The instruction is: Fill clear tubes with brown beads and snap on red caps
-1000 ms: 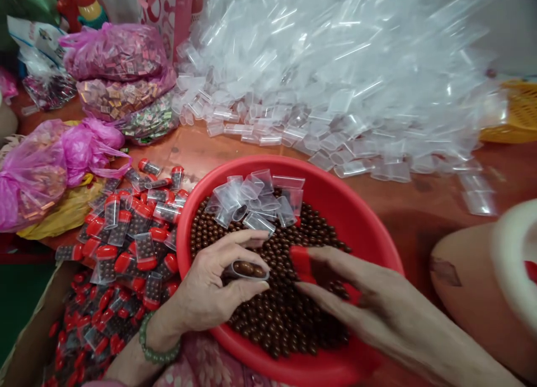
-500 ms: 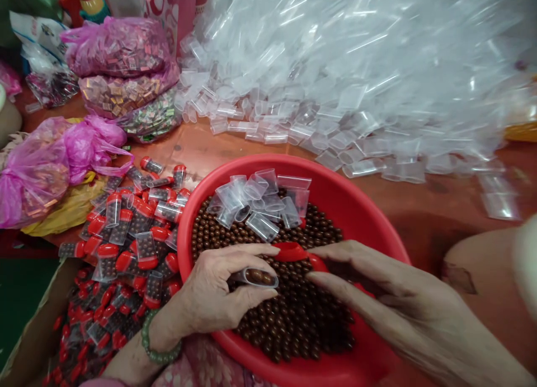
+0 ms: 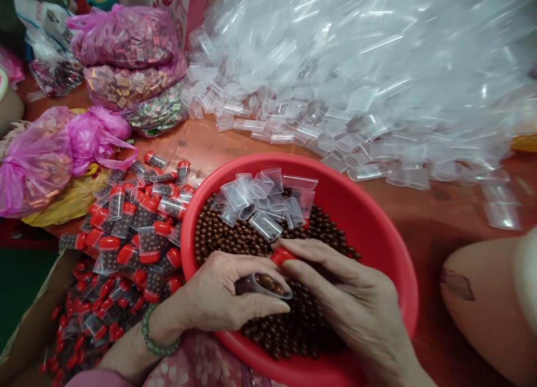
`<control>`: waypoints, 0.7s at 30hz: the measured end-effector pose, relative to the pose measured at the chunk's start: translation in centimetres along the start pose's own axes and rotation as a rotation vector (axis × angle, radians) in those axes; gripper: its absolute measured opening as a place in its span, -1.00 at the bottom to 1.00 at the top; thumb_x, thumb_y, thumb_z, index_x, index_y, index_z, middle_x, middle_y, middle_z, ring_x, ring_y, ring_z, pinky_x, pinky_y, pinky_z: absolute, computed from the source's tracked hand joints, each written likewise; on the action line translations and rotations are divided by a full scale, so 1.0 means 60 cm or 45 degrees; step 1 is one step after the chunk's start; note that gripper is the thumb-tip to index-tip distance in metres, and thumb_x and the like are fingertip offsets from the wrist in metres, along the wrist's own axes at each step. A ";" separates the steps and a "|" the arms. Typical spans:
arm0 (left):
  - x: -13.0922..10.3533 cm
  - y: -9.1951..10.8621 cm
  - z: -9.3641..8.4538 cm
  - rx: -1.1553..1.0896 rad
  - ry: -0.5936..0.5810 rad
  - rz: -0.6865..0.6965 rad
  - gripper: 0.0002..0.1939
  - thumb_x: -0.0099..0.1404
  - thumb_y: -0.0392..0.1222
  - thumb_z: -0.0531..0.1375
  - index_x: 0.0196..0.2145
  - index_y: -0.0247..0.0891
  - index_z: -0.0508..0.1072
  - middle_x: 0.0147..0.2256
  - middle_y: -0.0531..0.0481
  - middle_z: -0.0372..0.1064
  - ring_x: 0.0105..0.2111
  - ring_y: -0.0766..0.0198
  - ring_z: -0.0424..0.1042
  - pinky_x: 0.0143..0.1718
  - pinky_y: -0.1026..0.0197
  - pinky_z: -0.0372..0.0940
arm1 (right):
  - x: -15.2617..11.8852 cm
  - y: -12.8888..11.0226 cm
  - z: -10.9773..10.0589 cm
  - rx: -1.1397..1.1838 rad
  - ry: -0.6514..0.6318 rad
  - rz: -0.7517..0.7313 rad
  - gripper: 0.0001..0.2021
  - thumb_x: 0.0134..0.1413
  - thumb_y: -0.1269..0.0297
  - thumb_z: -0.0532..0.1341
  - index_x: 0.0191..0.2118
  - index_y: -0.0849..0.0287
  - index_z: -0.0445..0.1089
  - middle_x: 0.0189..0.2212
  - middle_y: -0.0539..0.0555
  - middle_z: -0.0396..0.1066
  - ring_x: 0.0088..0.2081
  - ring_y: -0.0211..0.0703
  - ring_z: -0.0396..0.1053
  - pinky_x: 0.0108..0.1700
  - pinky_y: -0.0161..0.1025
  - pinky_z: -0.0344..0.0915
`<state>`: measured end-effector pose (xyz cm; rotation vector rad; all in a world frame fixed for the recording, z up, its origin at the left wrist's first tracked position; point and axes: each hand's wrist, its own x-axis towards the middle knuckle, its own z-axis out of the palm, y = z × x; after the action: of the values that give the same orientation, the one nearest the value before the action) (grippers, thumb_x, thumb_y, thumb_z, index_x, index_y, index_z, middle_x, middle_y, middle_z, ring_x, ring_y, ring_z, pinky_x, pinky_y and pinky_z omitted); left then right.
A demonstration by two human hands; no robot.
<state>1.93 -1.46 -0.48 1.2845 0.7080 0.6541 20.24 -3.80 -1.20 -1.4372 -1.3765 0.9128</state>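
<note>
My left hand (image 3: 226, 297), with a green bead bracelet at its wrist, is closed around a clear plastic tube (image 3: 264, 285) holding brown balls, its open end facing right. Between the thumb and forefinger of my right hand (image 3: 335, 289) is a small red cap (image 3: 282, 256), close above the tube. Both hands are over a red basin (image 3: 369, 208). Glossy brown candy balls (image 3: 218, 230) fill its bottom, and several empty clear tubes (image 3: 264, 202) lie on them at the far side.
Filled tubes with red caps (image 3: 146, 244) lie heaped left of the basin, spilling into a cardboard box (image 3: 29, 314). Pink plastic bags (image 3: 126, 37) of small packets stand at the back left. A large pile of empty clear tubes (image 3: 319, 96) covers the back. A pinkish rounded object (image 3: 482, 297) stands at right.
My right hand has moved left, bringing the red cap nearer the filled tube. The tube and left hand have shifted slightly right, and the view has turned a little.
</note>
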 end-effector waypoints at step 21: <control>0.000 -0.006 -0.007 -0.433 -0.215 -0.475 -0.72 0.17 -0.04 0.30 -0.32 -0.34 0.47 -0.53 0.03 0.43 -0.51 0.38 0.38 -0.38 0.32 0.27 | 0.019 -0.015 -0.056 -0.208 -0.399 -0.620 -0.49 0.01 0.62 0.26 0.02 -0.06 0.49 -0.14 0.07 0.58 -0.19 -0.10 0.57 -0.23 -0.25 0.54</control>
<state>1.65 -1.26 -0.90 0.8525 0.6429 0.3370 23.27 -3.10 0.75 -1.0221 -1.9644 0.7338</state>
